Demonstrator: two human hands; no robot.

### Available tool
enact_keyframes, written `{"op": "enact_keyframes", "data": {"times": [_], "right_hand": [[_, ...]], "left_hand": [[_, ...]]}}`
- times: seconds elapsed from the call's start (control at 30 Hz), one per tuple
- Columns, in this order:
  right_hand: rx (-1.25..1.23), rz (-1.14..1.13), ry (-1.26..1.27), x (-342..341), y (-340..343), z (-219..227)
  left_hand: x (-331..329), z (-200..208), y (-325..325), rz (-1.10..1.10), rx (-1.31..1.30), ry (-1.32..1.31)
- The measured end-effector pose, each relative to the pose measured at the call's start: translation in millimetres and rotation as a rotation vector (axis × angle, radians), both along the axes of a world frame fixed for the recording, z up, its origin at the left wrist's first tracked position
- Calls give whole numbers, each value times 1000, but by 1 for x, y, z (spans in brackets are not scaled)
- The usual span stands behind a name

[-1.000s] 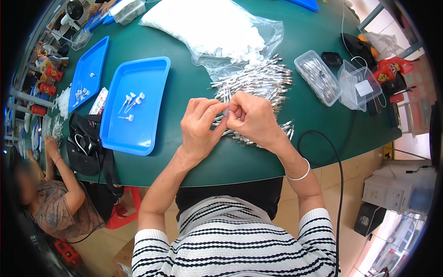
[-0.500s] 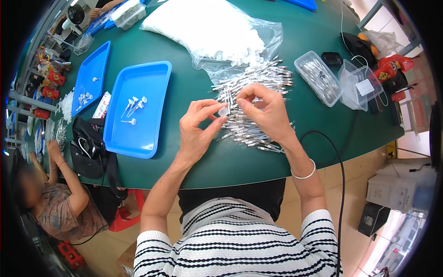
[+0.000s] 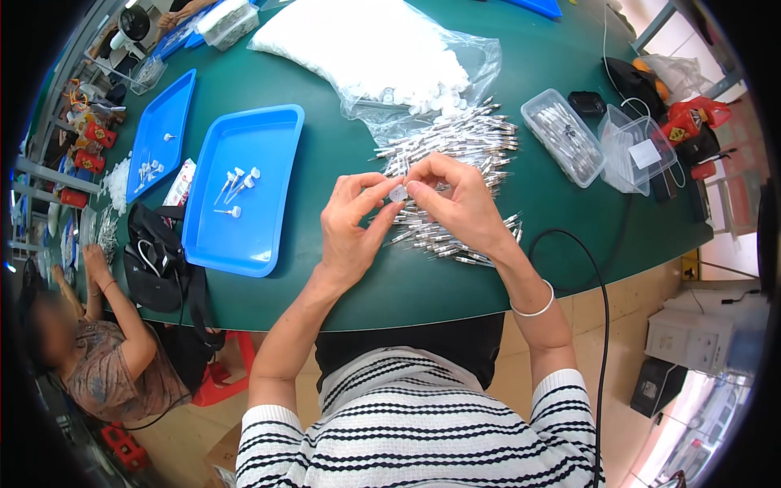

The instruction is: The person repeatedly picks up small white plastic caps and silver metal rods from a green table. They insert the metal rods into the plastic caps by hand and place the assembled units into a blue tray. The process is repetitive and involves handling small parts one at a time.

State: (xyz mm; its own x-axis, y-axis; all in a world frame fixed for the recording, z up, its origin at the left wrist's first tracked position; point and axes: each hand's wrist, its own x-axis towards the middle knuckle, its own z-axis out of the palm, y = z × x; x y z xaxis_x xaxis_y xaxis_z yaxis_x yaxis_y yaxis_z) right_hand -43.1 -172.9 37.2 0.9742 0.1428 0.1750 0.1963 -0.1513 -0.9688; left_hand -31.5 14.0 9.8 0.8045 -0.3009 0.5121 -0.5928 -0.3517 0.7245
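Head view gives me two bare hands raised close together over a dark green tabletop (image 3: 390,297). On the left hand (image 3: 350,228), I see thumb and forefinger closed in a pinch on a small, round, whitish plastic cap (image 3: 398,193). The right hand (image 3: 460,207) has its thumb and forefinger bent right beside that cap; from here I can't tell whether they touch it or grip anything. Behind and beneath the hands I have a loose heap of slim silvery metal rods (image 3: 468,140), and beyond it a clear plastic bag of white caps (image 3: 358,49). Off to the left, a rectangular blue plastic tray (image 3: 236,250) holds a few white-headed pins (image 3: 233,212).
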Motion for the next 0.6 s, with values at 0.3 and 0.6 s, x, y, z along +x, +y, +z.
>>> {"op": "enact_keyframes", "data": {"times": [0.3,0.6], "right_hand": [[-51,-82,-64,-4,3,1],[-178,-109,-208,-7,6,4]], "left_hand": [[2,-1,0,55,40,-87],[0,-1,-1,65,46,-70]]}}
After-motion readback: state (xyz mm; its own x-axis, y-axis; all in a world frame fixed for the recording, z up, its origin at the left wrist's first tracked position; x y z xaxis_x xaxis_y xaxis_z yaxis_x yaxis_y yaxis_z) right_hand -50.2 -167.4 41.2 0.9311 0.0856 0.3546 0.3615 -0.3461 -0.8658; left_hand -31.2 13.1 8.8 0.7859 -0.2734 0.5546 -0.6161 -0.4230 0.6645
